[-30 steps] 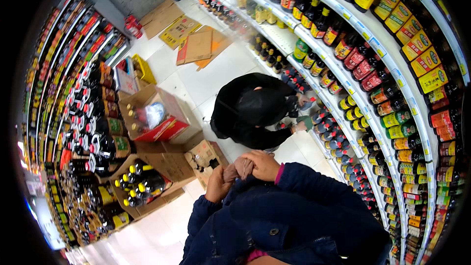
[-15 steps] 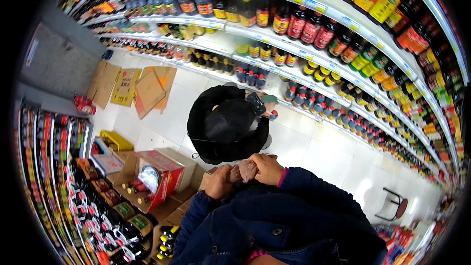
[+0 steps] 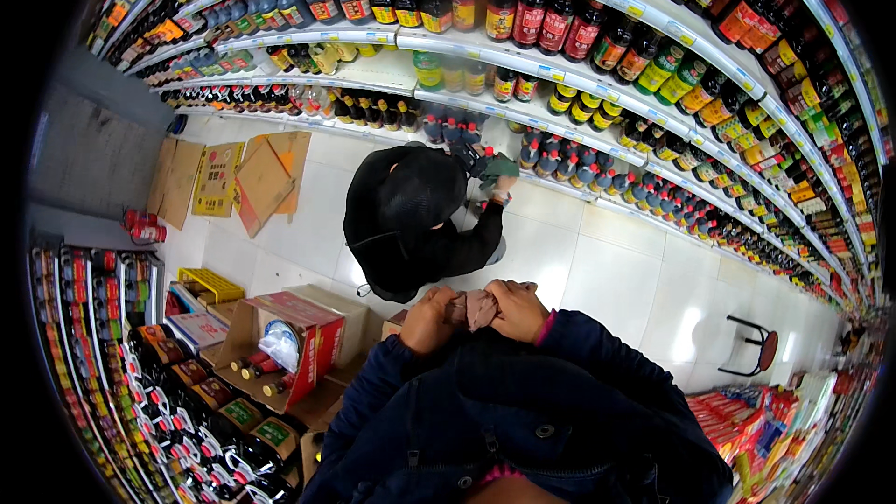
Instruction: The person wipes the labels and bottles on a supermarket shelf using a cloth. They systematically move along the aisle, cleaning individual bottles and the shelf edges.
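Note:
A crumpled pinkish-brown cloth [image 3: 476, 309] is held in front of my body. My left hand [image 3: 429, 321] grips its left end, fingers closed. At its other end my right hand [image 3: 519, 310] is closed round the fabric as well. Just beyond my hands a person [image 3: 411, 215] in black clothes and a black cap crouches by the lower shelf. That person's hand [image 3: 505, 184] is at a dark green cloth [image 3: 498, 169], close to dark bottles with red caps [image 3: 558, 161].
Long shelves [image 3: 523, 49] of sauce bottles curve across the far side and right. To the left stand an open red carton [image 3: 313, 336] with bottles, large handled jugs [image 3: 177, 420] and flattened cardboard [image 3: 271, 177]. A stool [image 3: 765, 351] is at right on the tiled floor.
The view has shifted a little, so the shelves appear farther up and left. The crouching person's hand and green cloth are now closer to the shelf bottles. Both my hands keep hold of the cloth.

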Motion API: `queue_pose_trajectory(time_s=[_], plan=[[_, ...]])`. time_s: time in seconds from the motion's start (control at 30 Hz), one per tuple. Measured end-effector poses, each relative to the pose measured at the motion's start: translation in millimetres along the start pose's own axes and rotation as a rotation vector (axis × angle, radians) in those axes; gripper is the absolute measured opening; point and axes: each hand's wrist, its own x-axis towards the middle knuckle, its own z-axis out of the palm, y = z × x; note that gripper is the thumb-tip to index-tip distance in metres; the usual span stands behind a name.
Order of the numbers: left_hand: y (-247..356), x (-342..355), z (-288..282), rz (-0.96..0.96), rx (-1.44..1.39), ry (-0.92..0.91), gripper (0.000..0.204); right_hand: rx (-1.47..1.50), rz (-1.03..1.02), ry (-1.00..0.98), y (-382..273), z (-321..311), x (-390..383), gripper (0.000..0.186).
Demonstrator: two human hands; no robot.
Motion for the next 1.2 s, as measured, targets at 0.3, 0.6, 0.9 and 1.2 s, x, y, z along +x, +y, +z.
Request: queue_pose_trajectory(time_s=[0.3,0.6,0.9,1.2], plan=[[37,-23,41,-0.124,0.068,0.106,0.020,-0.067,-0.114,-0.083,21,-19,-28,0.038],[51,-34,73,-0.105,0.062,0.061,0.020,0.094,-0.221,-0.024,53,-19,-57,0.033],[61,-42,82,-0.172,0.149,0.043,0.023,0.109,-0.247,-0.026,64,-14,-64,0.036],[58,-43,95,-0.138,0.152,0.045,0.023,0.079,-0.204,-0.049,70,-17,-73,0.039]])
